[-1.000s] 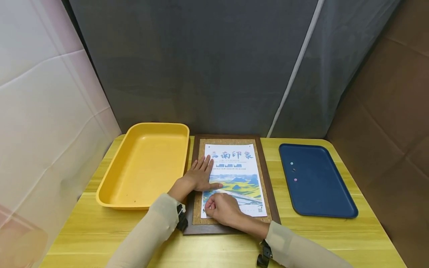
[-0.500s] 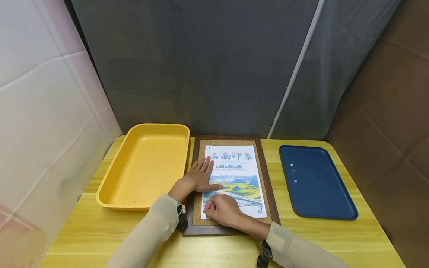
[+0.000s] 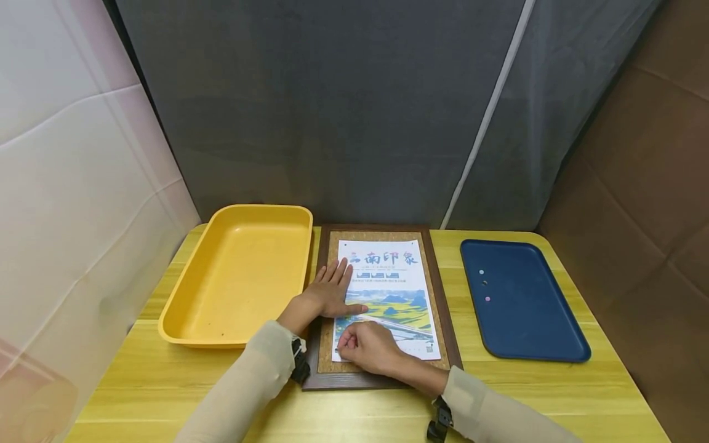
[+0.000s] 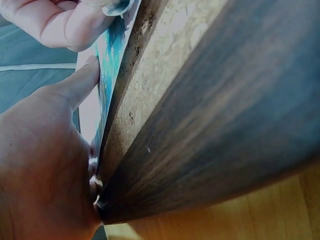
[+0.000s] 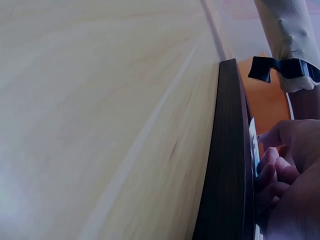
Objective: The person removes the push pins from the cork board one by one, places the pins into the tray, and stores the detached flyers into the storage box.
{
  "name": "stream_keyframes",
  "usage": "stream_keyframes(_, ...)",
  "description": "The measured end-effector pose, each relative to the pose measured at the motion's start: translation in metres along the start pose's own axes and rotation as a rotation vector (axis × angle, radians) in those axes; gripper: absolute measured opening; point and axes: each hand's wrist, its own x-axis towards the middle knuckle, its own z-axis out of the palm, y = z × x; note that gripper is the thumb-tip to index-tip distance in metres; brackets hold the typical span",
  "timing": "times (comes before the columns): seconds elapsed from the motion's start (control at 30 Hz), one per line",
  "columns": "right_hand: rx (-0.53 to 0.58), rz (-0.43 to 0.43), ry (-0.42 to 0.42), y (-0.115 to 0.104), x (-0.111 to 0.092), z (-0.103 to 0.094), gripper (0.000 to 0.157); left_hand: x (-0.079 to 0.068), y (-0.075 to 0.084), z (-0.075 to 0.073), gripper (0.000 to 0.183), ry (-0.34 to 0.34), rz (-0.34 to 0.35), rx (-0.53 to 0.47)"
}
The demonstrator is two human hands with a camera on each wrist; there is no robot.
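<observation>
A printed poster (image 3: 388, 307) with a landscape picture lies on a framed cork board (image 3: 382, 235). My left hand (image 3: 330, 292) rests flat on the poster's left side, fingers spread. At the poster's lower left corner, my right hand (image 3: 370, 346) has its fingers curled and pinches a small pale push pin (image 4: 117, 7), mostly hidden by the fingers. In the right wrist view its fingertips are right at the paper's edge. Small dark pins (image 3: 412, 243) show at the top corners, and another dark pin (image 3: 431, 346) near the lower right corner.
A yellow tray (image 3: 188, 271) stands left of the board, close to its frame. On the right, a dark blue tray (image 3: 532, 307) holds a few small pins (image 3: 487, 299). Cloth walls (image 3: 332, 123) enclose the wooden table (image 3: 166, 394) at the back and sides.
</observation>
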Motion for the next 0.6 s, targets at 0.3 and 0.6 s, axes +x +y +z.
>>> stream_keyframes(0.3,0.097,-0.009,-0.034,0.001,-0.002,-0.006,0.011,0.001,0.0,0.0,0.108,0.001,0.002,0.001)
stream_keyframes(0.6,0.199,-0.041,-0.05,0.006,-0.004,-0.012,0.01,0.001,0.0,0.0,0.108,-0.006,-0.005,0.004)
